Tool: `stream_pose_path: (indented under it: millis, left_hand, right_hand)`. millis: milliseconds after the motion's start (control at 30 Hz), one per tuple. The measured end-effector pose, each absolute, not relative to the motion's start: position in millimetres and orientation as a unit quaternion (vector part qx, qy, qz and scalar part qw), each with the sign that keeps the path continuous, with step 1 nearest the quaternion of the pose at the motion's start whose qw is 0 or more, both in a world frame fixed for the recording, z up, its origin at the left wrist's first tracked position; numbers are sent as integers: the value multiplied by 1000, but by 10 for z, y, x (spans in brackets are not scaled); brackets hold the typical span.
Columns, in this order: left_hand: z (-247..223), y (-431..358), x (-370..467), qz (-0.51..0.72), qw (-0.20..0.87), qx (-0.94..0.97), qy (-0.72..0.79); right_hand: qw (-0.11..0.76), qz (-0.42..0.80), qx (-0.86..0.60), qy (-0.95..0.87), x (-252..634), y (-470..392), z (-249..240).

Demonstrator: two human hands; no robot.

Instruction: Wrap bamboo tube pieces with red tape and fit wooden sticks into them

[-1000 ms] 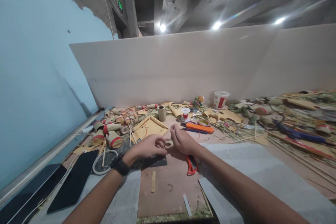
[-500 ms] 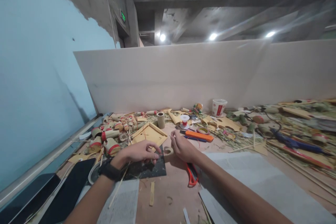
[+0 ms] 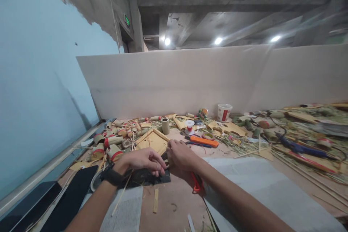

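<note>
My left hand (image 3: 145, 160), a dark band at its wrist, is over the black mat (image 3: 163, 178) with fingers bent together; what they pinch, if anything, is hidden. Close on its right, my right hand (image 3: 179, 155) curls its fingers down around a small pale curved piece (image 3: 166, 163), which shows between the two hands. Just beyond them lies a house-shaped wooden panel (image 3: 152, 140) with a raised rim and a thin red thread. A red-handled tool (image 3: 196, 184) is partly covered by my right forearm.
An orange utility knife (image 3: 204, 141), a spool of red thread (image 3: 189, 126) and an upright bamboo tube (image 3: 165, 126) are farther back. Bamboo pieces with red bands (image 3: 115, 152) pile up at left. Paper sheets (image 3: 244, 185) lie at right, near a blue glue gun (image 3: 301, 148).
My right hand has moved left and closer to my left hand, over the small curved piece. My left hand's fingers have drawn closer together. The view has shifted slightly.
</note>
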State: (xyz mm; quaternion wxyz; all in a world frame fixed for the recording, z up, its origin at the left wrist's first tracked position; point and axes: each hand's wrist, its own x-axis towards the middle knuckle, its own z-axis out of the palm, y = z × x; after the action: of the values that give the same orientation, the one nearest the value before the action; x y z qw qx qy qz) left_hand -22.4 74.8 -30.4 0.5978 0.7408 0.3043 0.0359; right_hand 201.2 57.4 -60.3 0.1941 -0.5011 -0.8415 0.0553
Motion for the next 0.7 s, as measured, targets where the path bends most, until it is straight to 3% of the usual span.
stream_pose_path:
  millis: [267,467,700]
  left_hand:
    - [-240,711,-91,181,441,816,326]
    - [-419,749,23,289,489,746,348]
    - [-549,729,152,337,496,714,360]
  right_hand:
    - [363,185,-450,-795,2200,461,-527]
    - [397,364,-419,-731,2113,466,-537]
    - [407,399,-446,-690,2115,448,-525]
